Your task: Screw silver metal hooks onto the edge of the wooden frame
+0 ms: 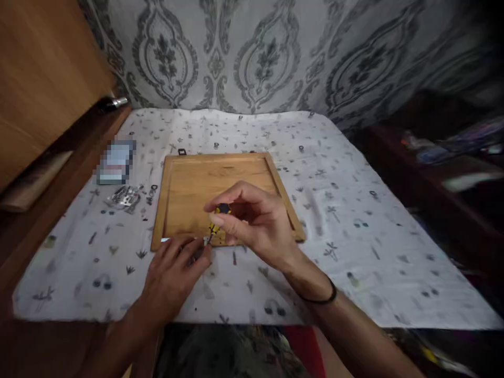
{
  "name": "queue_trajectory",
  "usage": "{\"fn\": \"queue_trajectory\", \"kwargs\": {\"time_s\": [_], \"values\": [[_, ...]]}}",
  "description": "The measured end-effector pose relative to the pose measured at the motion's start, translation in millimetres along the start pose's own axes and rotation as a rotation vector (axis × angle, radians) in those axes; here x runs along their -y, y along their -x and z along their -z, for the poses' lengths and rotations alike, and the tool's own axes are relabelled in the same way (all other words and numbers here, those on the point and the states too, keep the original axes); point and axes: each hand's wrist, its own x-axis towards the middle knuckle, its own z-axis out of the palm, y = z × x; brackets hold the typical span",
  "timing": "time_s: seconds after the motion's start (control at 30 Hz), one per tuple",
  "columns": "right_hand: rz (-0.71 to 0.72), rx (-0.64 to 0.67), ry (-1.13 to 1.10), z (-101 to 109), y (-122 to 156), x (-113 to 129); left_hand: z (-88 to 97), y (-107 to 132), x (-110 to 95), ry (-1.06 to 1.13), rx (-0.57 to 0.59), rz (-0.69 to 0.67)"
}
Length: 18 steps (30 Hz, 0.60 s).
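Centrally, in the head view, a rectangular, honey-coloured wooden board with a raised rim (197, 181) lies on a white cloth printed with small motifs (244, 299); the right hand (255, 220), a thin black band (333, 291) at its wrist, pinches the top of a short yellow-and-black screwdriver (213, 229) between thumb and fingers; the tool lies to that hand's left, its long axis slanting steeply down and slightly left to the board's near edge; the left hand (173, 270) is nearer the tip, its bent fingers gathered at that edge beside a narrow pale strip (165, 240); whether they grip anything I cannot tell, since they hide the strip's middle and crowd the tip; left of the board, well apart from both hands, are a clear packet of small metallic parts (125, 197) and a blurred pale-blue object (116, 161).
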Motion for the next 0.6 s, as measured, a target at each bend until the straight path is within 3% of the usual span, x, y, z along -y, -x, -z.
{"fn": "queue_trajectory", "kwargs": {"time_s": [0.3,0.6], "values": [[0.080,0.108,0.121,10.3,4.7,0.4,-1.0,-2.6,-1.1,-0.019,-0.036,0.006],[0.011,-0.006,0.026,4.5,2.9,-2.1,0.3,-4.4,-0.9,-0.004,-0.047,-0.006]]}}
